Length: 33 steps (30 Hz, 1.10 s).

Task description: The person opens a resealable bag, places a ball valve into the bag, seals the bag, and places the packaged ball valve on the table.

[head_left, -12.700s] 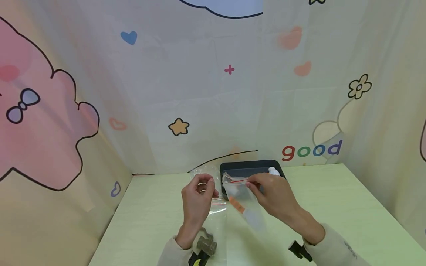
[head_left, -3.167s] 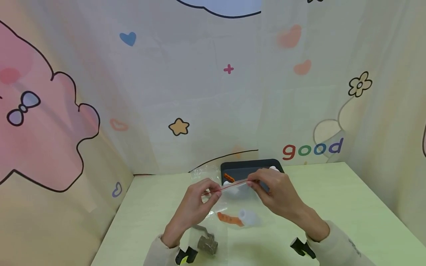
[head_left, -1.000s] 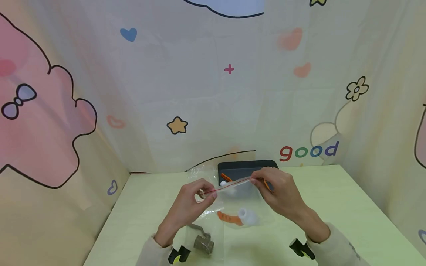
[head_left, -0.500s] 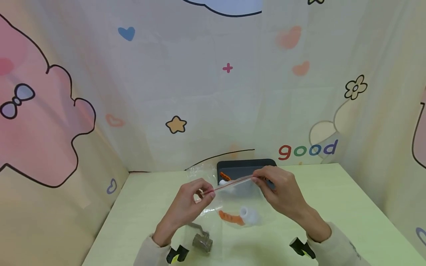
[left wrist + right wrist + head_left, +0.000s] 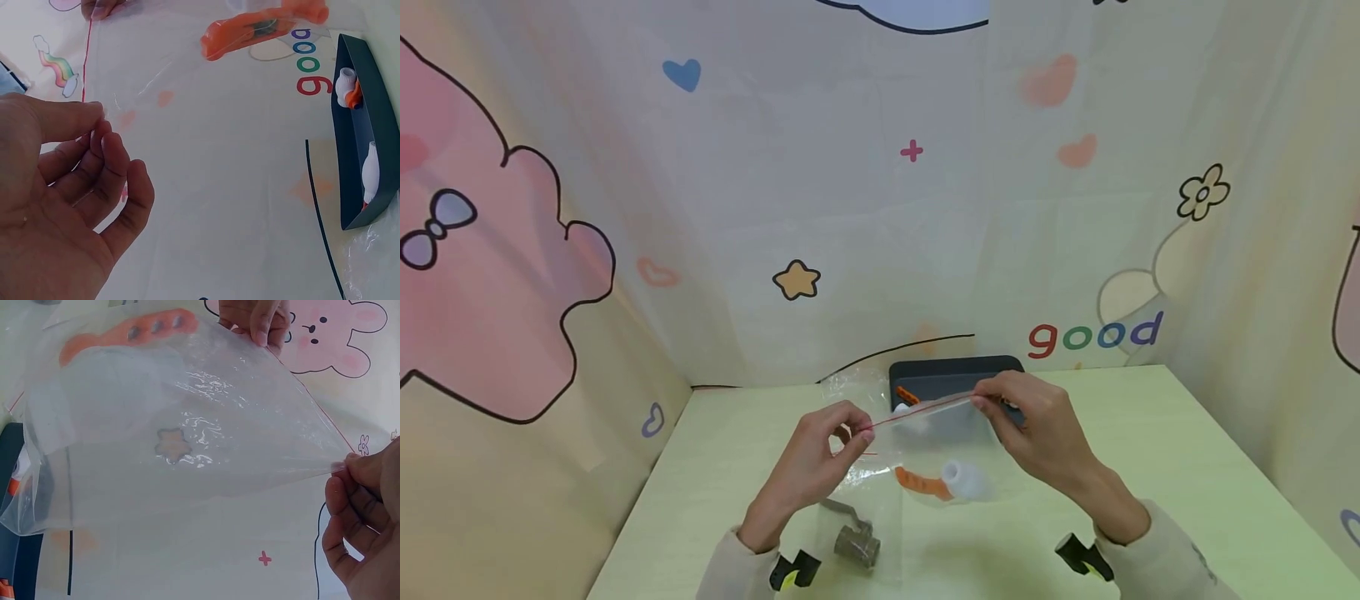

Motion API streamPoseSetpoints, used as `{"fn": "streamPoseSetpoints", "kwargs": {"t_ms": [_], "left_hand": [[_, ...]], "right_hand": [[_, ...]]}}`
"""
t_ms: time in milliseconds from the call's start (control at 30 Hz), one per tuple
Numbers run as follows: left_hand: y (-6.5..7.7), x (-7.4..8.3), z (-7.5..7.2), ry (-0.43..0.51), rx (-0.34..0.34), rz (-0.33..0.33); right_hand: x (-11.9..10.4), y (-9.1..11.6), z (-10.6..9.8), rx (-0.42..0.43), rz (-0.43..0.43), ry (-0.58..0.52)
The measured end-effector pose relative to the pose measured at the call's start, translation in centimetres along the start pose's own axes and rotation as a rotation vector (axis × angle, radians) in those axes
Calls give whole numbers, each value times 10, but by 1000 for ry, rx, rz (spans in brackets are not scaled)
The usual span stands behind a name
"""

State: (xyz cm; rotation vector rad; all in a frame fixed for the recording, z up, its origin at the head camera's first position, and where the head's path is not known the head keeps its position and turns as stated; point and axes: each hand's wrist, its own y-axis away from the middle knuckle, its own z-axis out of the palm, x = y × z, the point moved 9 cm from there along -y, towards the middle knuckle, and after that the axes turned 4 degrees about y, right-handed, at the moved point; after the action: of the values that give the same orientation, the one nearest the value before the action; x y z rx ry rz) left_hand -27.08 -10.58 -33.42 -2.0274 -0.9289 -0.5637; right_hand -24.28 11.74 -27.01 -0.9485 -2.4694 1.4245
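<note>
A clear zip-lock bag (image 5: 206, 425) with a red seal line hangs stretched between my hands. My left hand (image 5: 823, 454) pinches one end of the seal between thumb and index finger, its other fingers loosely bent in the left wrist view. At the seal's higher end, my right hand (image 5: 1037, 425) pinches the corner with thumb and fingertip. Low in the bag lies a plastic valve with a white body (image 5: 970, 482) and an orange handle (image 5: 923, 483). Through the film in the right wrist view, the orange handle (image 5: 128, 332) shows dark spots along it.
Left of centre on the pale table (image 5: 1120, 500) lies another clear bag (image 5: 853, 385). A grey valve with a lever (image 5: 857, 547) shows within that bag's outline. At the back, a dark tray (image 5: 955, 364) holds white and orange parts (image 5: 347, 87). A printed curtain (image 5: 850, 167) hangs behind.
Earlier only my right hand held the bag, with my left hand off it; then both pinched the seal. Over the last second my hands have spread slightly apart and the bag has risen a little.
</note>
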Motion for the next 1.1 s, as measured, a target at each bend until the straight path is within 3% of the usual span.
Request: {"fn": "streamPoseSetpoints", "kwargs": {"t_ms": [267,533,767,1000,1100], "left_hand": [[-1,-4,-7,15,15,-38],[0,-1,-11,-8,37,24],[-1,0,-2,72,-12,-21],[-5,15,6,19,-5,89],[-6,16,7,7,8,103]], "right_hand": [[-1,-3,1,-8,10,-21],[-1,-4,1,0,9,-17],[0,-3,1,4,20,-5],[-2,-2,3,9,12,-7],[-2,-1,1,11,13,3]]}}
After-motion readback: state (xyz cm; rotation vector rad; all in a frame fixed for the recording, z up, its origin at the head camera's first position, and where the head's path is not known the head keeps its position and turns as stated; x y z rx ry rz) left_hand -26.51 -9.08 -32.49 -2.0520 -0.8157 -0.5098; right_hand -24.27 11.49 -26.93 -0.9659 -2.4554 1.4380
